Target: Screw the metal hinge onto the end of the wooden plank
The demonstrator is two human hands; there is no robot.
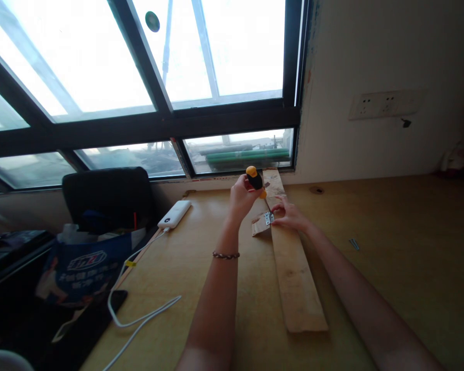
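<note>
My left hand (243, 196) is wrapped round the yellow and black handle of a screwdriver (254, 178). The shaft slants down to a small silver hinge (269, 218) on a long wooden board (294, 275). My right hand (288, 214) rests by the hinge, thumb and fingers pinched close to the screwdriver tip; whether a screw is between them is too small to tell. A short piece of wood (260, 225) sticks out to the left of the board under the hinge's other leaf.
Two loose screws (354, 244) lie on the wooden table (390, 288) to the right. A white power bank (175, 214) with a white cable (147, 315) is at the left edge. Beyond stand a black chair (106, 193) and a blue bag (81, 273). A window (232, 123) is behind.
</note>
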